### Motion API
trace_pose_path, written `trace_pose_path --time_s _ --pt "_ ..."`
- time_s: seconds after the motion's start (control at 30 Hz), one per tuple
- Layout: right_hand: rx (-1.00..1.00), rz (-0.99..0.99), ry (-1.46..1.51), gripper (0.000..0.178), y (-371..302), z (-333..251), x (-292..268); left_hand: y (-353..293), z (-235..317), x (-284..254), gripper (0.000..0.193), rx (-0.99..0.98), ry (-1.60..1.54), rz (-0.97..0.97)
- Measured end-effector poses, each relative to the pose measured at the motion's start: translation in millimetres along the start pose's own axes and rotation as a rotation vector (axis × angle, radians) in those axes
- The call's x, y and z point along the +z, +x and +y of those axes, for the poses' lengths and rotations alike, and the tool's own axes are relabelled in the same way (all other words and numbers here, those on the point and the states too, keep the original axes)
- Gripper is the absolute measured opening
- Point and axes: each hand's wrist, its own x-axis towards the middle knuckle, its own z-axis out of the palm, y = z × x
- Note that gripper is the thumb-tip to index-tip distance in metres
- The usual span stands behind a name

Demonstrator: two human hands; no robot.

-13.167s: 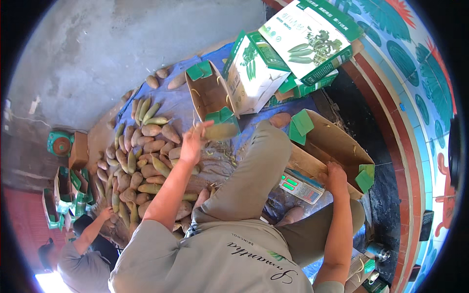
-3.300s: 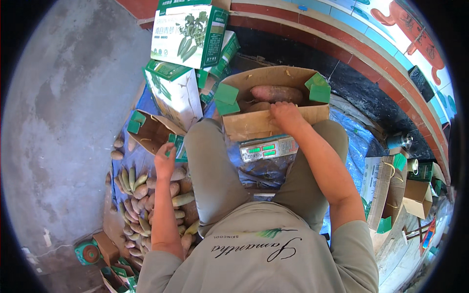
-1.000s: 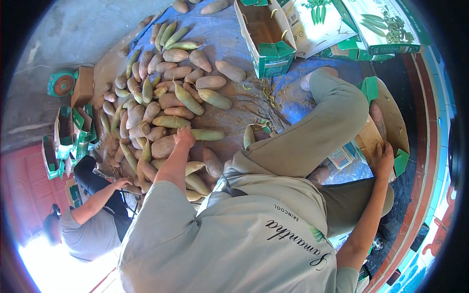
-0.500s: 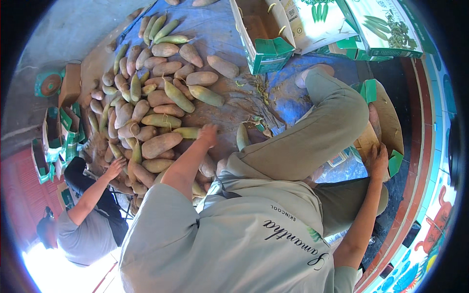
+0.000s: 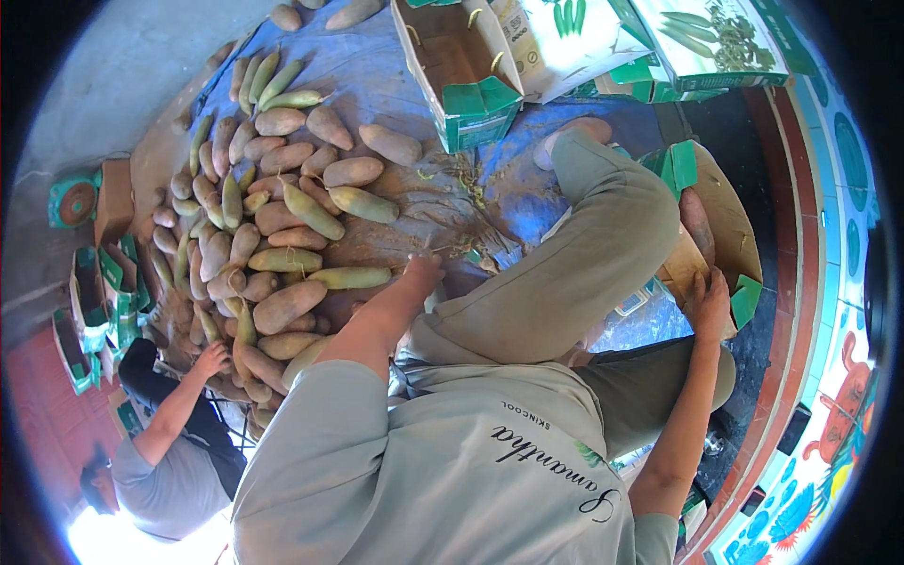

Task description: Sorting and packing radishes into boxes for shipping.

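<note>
My left hand [image 5: 426, 271] is down on the floor sheet beside my bent knee, at the near edge of a big pile of radishes. It covers the spot where a single green radish lay; whether its fingers hold it is hidden. Just left of the hand lies a long green radish [image 5: 353, 278], and a fat brownish radish [image 5: 290, 307] is behind that. My right hand [image 5: 711, 303] grips the edge of an open cardboard box [image 5: 739, 226] with green flaps, at my right. Inside that box a reddish-brown radish [image 5: 696, 224] shows.
An open box [image 5: 480, 113] stands at the far side of the blue sheet [image 5: 414, 75], next to printed boxes [image 5: 716, 42]. At lower left a co-worker's hand [image 5: 213, 360] touches the pile. Green boxes [image 5: 118, 292] and a green scale [image 5: 75, 200] stand along the left wall.
My left hand has moved from the green radish in the pile to the lone green radish nearer my knee, which it now covers. My right hand stays on the box. The view has shifted slightly.
</note>
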Motion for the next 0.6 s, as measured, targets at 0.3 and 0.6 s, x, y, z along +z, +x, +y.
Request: trace_pose_path --time_s 0.3,0.6 --pt "-0.012 0.027 0.017 0.03 -0.3 -7.6 -5.7 7.1 -5.0 42.2 0.03 -0.05 0.187 0.19" --pt "0.03 0.018 0.007 0.027 -0.6 -14.8 -4.8 0.2 -8.9 12.5 0.035 -0.064 0.235 0.05"
